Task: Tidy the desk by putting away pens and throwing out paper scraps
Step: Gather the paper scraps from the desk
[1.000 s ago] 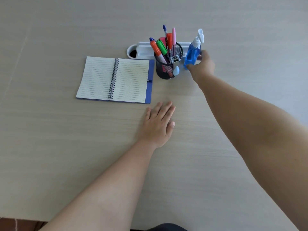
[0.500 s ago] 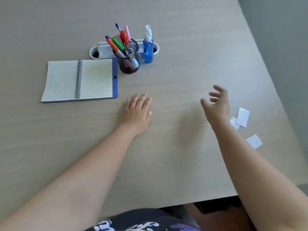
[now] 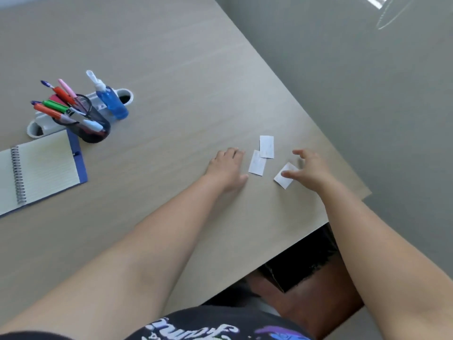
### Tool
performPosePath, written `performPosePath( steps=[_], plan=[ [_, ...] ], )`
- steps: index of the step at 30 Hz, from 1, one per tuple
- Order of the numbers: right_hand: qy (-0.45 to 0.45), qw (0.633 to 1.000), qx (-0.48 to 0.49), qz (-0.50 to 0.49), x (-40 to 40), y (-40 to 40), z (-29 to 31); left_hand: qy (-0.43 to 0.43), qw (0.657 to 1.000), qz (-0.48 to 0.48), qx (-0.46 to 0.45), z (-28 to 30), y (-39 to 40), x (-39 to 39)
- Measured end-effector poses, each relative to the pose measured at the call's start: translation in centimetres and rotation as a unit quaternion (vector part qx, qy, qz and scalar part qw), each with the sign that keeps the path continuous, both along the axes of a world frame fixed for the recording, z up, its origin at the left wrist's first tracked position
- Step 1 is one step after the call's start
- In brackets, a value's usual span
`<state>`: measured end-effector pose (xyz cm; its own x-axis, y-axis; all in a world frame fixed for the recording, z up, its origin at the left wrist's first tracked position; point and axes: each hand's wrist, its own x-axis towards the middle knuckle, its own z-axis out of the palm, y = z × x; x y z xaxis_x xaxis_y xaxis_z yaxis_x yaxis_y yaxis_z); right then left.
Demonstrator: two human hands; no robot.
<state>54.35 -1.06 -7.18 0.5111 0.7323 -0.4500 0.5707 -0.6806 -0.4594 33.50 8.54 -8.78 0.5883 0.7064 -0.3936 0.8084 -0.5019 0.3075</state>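
Three white paper scraps lie near the desk's right corner: one (image 3: 266,146) farthest from me, one (image 3: 257,163) overlapping it, and one (image 3: 282,179) to the right. My right hand (image 3: 310,169) hovers over the right scrap, fingers spread, thumb touching it. My left hand (image 3: 229,168) rests flat on the desk just left of the scraps, holding nothing. A black mesh pen holder (image 3: 92,126) at the far left holds several coloured pens and markers (image 3: 55,106).
An open spiral notebook (image 3: 41,168) lies at the left edge. A blue spray bottle (image 3: 111,101) stands by a white cable tray (image 3: 73,111) behind the holder. The desk edge (image 3: 343,168) runs diagonally close to my right hand; grey floor beyond.
The view swung right. My right hand left the spray bottle and came down over the scraps. My left hand slid right, ending beside them.
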Motion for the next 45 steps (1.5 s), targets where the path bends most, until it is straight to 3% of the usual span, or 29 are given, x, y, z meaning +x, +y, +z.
performPosePath(
  steps=[8,12,16,22,28,32,39,45],
  plan=[
    [-0.055,0.998,-0.011,-0.008,-0.8,-2.0,-1.8,-0.014,1.000,0.005,-0.011,0.1,2.3,4.7],
    [-0.028,0.999,-0.024,-0.025,-0.5,-1.5,-2.1,-0.033,0.999,0.029,-0.016,-0.2,2.4,5.4],
    [0.076,0.995,0.054,-0.023,0.3,-0.3,-2.2,-0.047,0.997,0.049,-0.029,-0.5,2.4,5.2],
    [0.090,0.990,0.067,0.080,1.6,4.1,-0.8,-0.024,0.999,0.032,-0.016,-0.6,2.3,5.2],
    [0.037,0.983,-0.020,0.178,1.5,8.6,-0.7,-0.061,0.996,0.045,-0.056,-0.3,2.2,4.1],
    [0.036,0.987,-0.041,0.149,1.7,9.3,-1.1,-0.118,0.982,0.098,-0.111,-0.3,1.3,2.5],
    [0.031,0.991,-0.013,0.132,1.3,8.2,-1.4,-0.182,0.966,0.142,-0.116,-0.8,0.4,0.3],
    [0.214,0.971,0.106,0.005,1.5,1.1,-2.2,-0.218,0.948,0.183,-0.139,-0.5,-0.8,0.9]
  ],
)
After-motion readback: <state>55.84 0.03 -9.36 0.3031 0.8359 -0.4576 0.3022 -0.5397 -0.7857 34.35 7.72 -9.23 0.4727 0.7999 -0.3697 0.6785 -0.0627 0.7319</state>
